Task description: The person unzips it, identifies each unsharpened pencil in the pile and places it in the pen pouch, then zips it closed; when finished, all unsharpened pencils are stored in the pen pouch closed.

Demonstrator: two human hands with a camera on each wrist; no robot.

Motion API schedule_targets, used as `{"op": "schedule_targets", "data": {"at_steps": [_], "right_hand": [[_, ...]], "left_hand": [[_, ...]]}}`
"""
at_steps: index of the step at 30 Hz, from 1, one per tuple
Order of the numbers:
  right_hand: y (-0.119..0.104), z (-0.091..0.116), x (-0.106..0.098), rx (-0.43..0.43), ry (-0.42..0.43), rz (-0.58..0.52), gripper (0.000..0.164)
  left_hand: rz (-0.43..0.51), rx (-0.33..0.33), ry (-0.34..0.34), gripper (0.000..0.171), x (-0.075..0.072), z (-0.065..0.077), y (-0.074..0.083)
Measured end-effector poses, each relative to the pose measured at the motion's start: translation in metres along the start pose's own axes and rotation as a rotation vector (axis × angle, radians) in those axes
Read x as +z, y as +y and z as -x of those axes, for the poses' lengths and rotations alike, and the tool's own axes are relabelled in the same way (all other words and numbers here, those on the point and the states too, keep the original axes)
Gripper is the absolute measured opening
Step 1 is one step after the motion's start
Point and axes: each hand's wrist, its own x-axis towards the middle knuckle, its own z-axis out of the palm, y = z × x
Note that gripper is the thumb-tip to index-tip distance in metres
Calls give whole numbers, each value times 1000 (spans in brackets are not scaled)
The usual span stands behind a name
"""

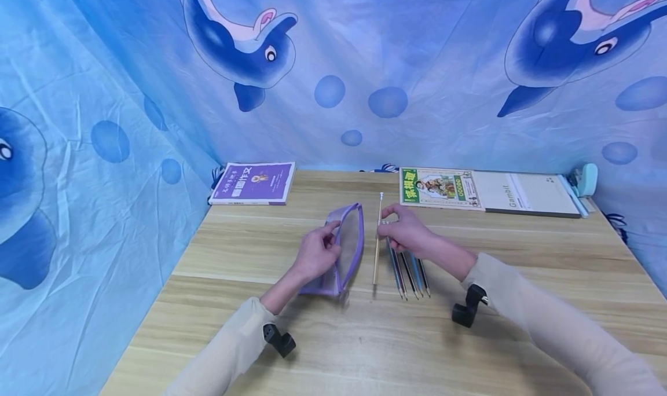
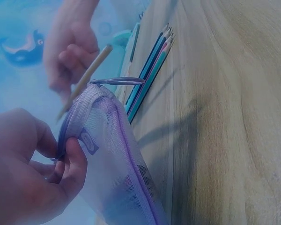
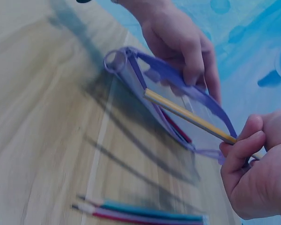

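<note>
My left hand pinches the rim of a purple mesh zip pencil pouch, whose mouth gapes toward the right. In my right hand is a yellow pencil, gripped near its far end. Its other end points toward me, just right of the pouch. The right wrist view shows this pencil overlapping the pouch mouth, and something dark red behind the rim. Several dark and blue pencils lie side by side on the table, close below my right hand.
At the back left of the wooden table lies a purple book. A green-covered booklet and a pale notebook lie along the back right, near a teal object. Blue dolphin-print cloth hangs behind.
</note>
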Motion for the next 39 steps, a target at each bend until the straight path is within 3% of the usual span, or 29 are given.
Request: {"op": "schedule_targets", "data": {"at_steps": [10,23,39], "right_hand": [[0,-13,31,-33,41,-101,46],[-1,-17,46,-41,89,-147,44],[13,-14,63,-54,51,-69,42]], "left_hand": [[-6,-20,1,62,1,-1,1],[2,-2,0,61,0,-1,1],[-2,4,16,61,0,-1,-1]]}}
